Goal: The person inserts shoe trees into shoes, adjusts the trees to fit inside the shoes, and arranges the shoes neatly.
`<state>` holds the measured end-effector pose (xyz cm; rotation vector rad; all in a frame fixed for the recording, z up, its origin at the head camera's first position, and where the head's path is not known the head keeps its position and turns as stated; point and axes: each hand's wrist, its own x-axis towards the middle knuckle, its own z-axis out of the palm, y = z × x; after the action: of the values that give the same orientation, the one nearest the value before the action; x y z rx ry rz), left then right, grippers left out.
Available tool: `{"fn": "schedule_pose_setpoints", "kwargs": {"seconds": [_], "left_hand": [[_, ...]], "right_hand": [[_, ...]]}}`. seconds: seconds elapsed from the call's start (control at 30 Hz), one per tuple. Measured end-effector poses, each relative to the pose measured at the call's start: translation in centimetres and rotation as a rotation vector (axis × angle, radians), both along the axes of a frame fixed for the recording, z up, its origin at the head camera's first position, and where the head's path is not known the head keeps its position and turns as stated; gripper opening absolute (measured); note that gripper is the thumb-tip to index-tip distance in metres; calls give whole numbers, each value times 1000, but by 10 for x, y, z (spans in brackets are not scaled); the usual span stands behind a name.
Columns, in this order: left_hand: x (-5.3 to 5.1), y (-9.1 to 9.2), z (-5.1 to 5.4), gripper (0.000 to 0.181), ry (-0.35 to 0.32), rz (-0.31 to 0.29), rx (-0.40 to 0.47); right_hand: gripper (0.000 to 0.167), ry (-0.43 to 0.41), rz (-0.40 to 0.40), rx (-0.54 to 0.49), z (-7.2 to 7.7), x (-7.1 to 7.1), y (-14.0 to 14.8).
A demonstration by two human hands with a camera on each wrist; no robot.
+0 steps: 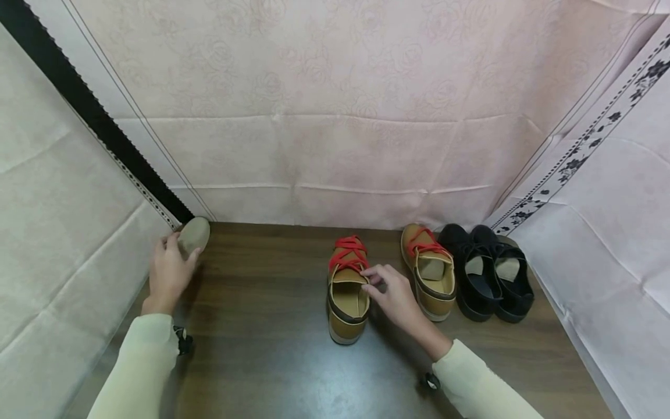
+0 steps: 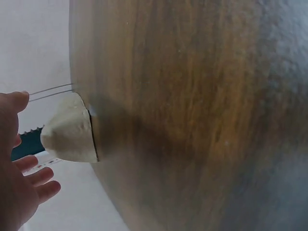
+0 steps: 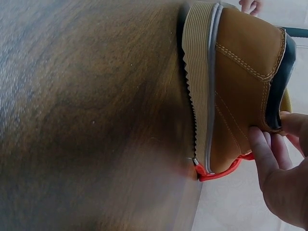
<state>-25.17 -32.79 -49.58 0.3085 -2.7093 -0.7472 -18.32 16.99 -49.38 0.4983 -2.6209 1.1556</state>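
A beige rounded toe-shaped shoe insert stands on the floor in the far left corner; its flat edge meets the floor in the left wrist view. My left hand is beside it, and the left wrist view has the fingers spread apart around it without a grip. With thumb at the collar and fingertips on the outer side, my right hand pinches a tan leather shoe that has red laces. That shoe sits on the floor, toe toward the back wall, and its opening shows a bare yellowish lining.
To the right stands a matching tan shoe with a pale insert inside. Beside it, a pair of black shoes also holds pale pieces. Cloth-covered walls enclose the dark wooden floor at the back and both sides.
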Motion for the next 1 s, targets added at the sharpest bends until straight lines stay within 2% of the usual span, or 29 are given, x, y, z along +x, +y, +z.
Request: {"fn": "schedule_pose_setpoints", "kwargs": {"seconds": [0.17, 0.37, 0.73, 1.0], "left_hand": [[-2, -3, -5, 65, -28, 24, 93], [-6, -7, -11, 64, -14, 42, 163], [-14, -15, -22, 56, -4, 105, 234], [-18, -22, -25, 58, -38, 81, 268]], "right_hand": [[23, -4, 0, -3, 1, 1, 1], [23, -5, -1, -7, 1, 0, 1], [23, -15, -4, 4, 1, -1, 1], [23, -13, -1, 5, 1, 0, 0]]}}
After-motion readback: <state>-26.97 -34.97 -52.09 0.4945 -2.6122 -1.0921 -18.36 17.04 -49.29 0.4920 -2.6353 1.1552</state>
